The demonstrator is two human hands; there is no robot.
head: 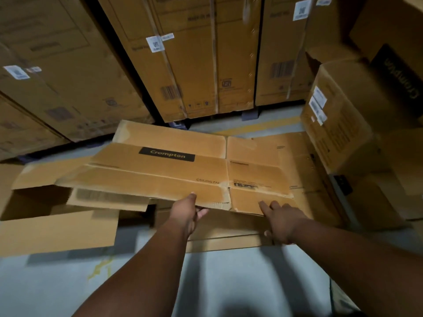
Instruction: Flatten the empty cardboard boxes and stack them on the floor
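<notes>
Head view: a flattened box (160, 170) with a black "Crampton" label lies tilted over a stack (229, 234) of other flattened cardboard on the floor (206, 282), its near edge lifted a little above the pile. Both arms reach forward to that near edge.

The left hand (188, 212) holds the edge from the side — thumb on top of the panel, the other fingers (202, 211) curled under it — likely so the sheet can be steered and lowered square onto the pile. The right hand (282, 219) lies over the near right flap, its fingers (265, 207) fairly straight and spread, pressing down on the cardboard, not curling round it; that looks meant to keep the panel flat.

So the box sits directly ahead of both hands, its near rim under the thumb on the left and beneath the fingertips on the right, the rest stretching away towards the tall cartons (194, 65) at the back. A still-standing carton (338, 124) is just to the right of the pile, and a loose sheet (57, 232) lies to the left — this one seems partly off the stack.
</notes>
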